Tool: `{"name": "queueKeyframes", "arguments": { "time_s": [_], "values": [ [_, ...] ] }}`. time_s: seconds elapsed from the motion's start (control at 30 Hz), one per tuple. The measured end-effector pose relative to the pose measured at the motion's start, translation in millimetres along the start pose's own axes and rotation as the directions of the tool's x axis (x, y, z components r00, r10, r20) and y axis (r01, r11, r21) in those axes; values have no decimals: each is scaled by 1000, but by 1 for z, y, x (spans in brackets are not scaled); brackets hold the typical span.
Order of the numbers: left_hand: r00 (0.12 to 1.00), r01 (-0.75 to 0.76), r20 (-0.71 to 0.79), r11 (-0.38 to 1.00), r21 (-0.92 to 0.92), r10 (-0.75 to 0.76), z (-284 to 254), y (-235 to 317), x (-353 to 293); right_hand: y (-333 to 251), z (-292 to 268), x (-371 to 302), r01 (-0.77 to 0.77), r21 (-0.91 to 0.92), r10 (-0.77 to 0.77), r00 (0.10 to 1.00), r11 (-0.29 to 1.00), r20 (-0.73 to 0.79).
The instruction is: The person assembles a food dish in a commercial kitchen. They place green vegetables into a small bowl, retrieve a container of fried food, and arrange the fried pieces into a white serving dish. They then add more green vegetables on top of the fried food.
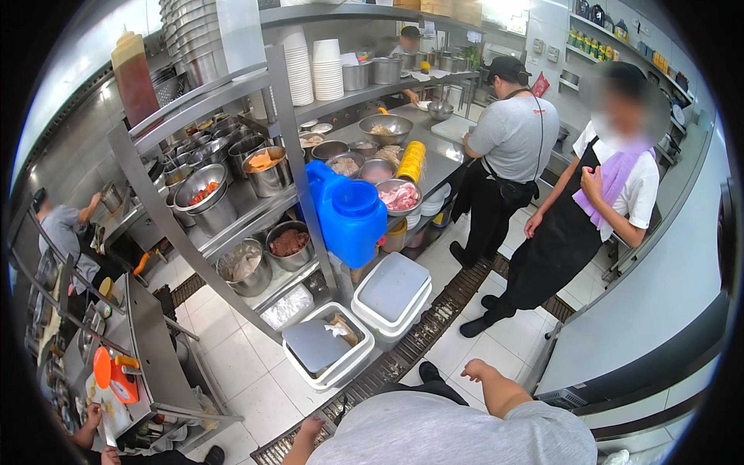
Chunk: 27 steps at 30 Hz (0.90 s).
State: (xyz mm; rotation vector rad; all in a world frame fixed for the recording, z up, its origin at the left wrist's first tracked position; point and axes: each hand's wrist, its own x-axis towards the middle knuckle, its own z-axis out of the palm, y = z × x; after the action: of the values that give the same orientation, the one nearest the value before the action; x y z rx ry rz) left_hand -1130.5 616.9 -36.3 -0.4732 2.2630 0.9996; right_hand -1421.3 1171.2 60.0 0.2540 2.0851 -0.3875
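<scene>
My right hand (478,371) hangs in the air in front of me, above the white tiled floor, with its fingers loosely apart and nothing seen in it. At the lower edge, my left hand (311,429) is low beside my grey shirt; its fingers are mostly hidden. Nearest to that hand is a white tub (356,364) with a grey lid (318,345) lying askew on it. A second lidded white tub (394,291) stands just behind. Neither hand touches either tub.
A metal shelf rack (288,147) holds pots of food, beside a blue plastic jug (353,232). One person (519,128) works at the counter; another, in a black apron (559,225), stands to the right. A floor drain grate (434,325) crosses the tiles. More people work at left.
</scene>
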Motion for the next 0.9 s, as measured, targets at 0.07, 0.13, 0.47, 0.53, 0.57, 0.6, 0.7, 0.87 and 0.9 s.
{"name": "queueKeyframes", "arguments": {
  "time_s": [0.07,0.13,0.47,0.53,0.57,0.6,0.7,0.87,0.9],
  "values": [
    [993,117,26,989,-87,-115,7,24,2,-5,0,-1,23,-71,-22,1000,997,18],
    [950,309,2,943,-123,-311,16,48,-14,-12,2,-1,45,-106,-42,999,993,31],
    [966,218,84,943,251,-246,54,-23,-47,-38,6,11,276,-392,-237,961,878,146],
    [952,279,68,939,199,-297,58,-38,-59,-44,7,13,290,-407,-251,957,866,149],
    [949,296,61,939,173,-310,60,-42,-59,-49,8,16,239,-375,-210,971,896,118],
    [945,312,55,939,147,-323,62,-47,-59,-51,10,18,186,-340,-166,982,922,88],
    [931,359,40,931,69,-362,58,-42,-66,-53,16,20,232,-343,-227,972,910,57],
    [988,92,88,952,291,-123,42,-34,-54,-68,15,11,218,-335,-206,976,917,70],
    [994,-22,111,943,331,-15,39,-30,-49,-65,14,13,217,-343,-210,976,914,56]
  ]
}}
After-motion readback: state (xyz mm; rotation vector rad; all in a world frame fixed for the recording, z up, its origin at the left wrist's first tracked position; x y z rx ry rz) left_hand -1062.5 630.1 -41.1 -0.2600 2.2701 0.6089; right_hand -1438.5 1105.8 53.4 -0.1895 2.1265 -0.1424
